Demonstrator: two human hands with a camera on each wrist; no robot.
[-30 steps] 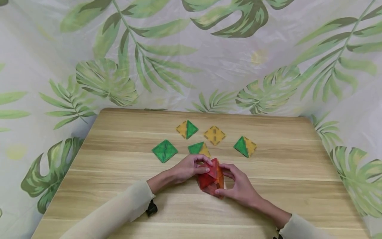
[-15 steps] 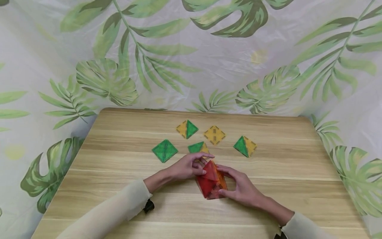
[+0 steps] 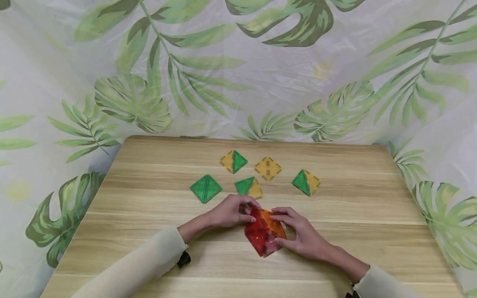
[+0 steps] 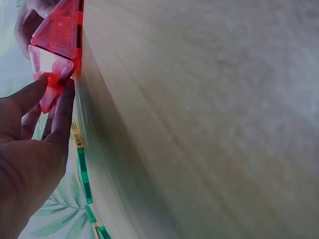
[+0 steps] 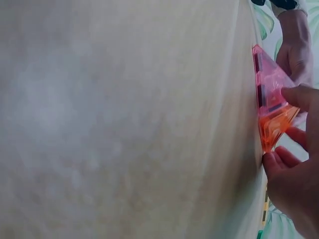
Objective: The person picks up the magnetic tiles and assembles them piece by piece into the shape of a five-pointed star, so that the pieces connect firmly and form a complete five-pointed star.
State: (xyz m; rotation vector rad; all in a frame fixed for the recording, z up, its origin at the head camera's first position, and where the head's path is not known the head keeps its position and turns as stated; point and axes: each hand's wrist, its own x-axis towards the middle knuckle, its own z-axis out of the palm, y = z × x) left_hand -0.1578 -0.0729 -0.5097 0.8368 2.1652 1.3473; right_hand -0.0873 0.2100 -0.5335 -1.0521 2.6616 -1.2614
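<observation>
A red-orange tile shape [image 3: 258, 238] is pinched by bent fingers of the left hand [image 3: 229, 212] and right hand [image 3: 307, 236], well in from the worktop's [image 3: 354, 215] back edge; green and yellow tiles' [image 3: 233, 161] faces are shown only from the head.

In head view, looks forward and down across the table [image 3: 130, 194]; in wrist views, skims it close, sharing tiles [image 3: 258, 236], upper left and upper right.

Indoor tabletop setting, kind of room unclear, leaf-print sheeting [image 3: 208, 82] behind a wood-grain table [image 3: 231, 265]
</observation>
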